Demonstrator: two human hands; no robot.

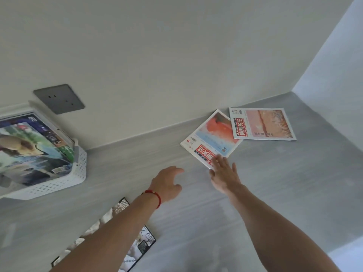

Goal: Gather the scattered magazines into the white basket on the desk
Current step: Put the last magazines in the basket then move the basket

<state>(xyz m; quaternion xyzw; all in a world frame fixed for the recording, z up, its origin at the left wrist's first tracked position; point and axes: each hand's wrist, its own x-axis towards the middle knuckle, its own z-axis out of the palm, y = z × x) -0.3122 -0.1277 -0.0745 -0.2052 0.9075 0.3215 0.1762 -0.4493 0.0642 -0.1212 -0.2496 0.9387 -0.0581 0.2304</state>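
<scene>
On the desk [255, 183], the open right hand [224, 173] has fingertips on the nearest magazine's [211, 138] corner

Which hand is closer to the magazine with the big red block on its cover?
The right hand: its fingertips rest on the near corner of the red-block magazine. The left hand, with a red wrist string, hovers over the bare grey desk beside it.

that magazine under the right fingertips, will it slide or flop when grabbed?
The magazine lies flat on the smooth desk, so it probably slides if pushed. It looks thin, so likely floppy when lifted by one corner. The right hand rests open on its near corner only.
</scene>
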